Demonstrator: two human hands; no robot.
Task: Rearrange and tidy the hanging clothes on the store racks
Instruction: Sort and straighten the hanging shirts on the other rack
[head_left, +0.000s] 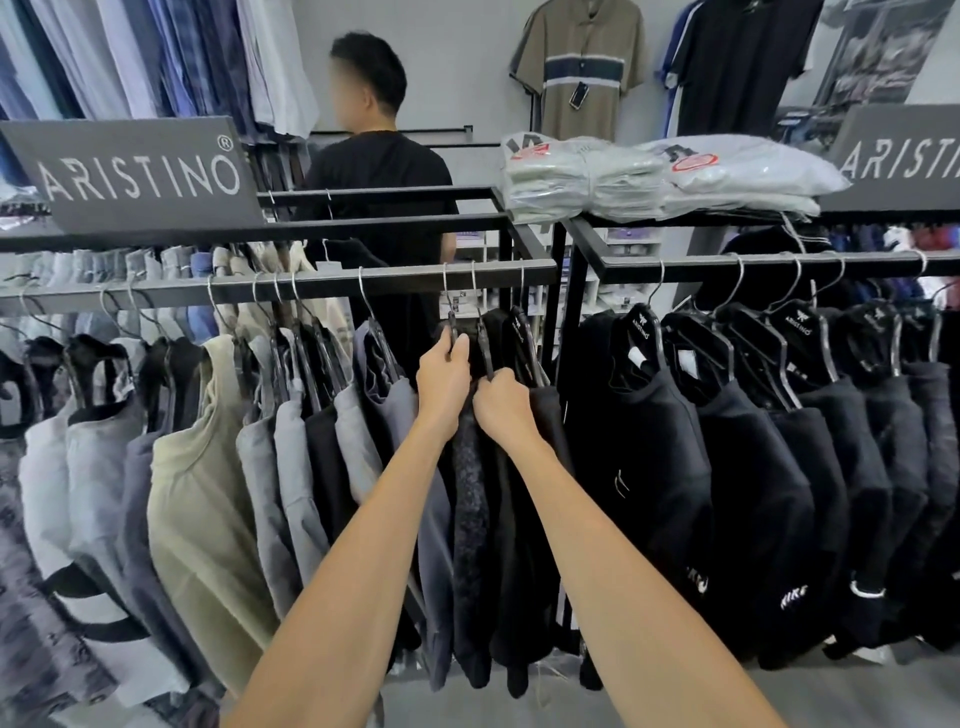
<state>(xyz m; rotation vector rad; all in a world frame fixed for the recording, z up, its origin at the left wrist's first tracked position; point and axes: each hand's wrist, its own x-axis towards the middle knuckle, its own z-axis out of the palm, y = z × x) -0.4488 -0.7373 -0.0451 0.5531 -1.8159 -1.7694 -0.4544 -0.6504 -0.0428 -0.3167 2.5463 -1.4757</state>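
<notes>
Near rail (332, 283) of the left-hand rack, right end, close to the corner post. Three dark garments hang bunched there on black hangers with wire hooks.

Left hand (443, 375): raised, fingers curled around the neck of the leftmost black hanger (453, 323), just under its hook. Right hand (500, 405): lower and just to the right, fingers clenched on the shoulder fabric of the dark garment (470, 499) hanging between the two hands. The hands are nearly touching.

Key relation: the hanger's long axis runs away from the viewer, across the rail, so the garment hangs edge-on. The hook sits directly above the left fingers; free rail lies to the left, up to the next hook over the grey-blue garment (395, 410). Left hand is the nearer one to the hook, so any slide or lift would likely lead from there.

Hard to read: black on black, so which fabric belongs to which hanger is unclear. Right fingertips are buried in cloth. Garment hems fall behind the forearms.
</notes>
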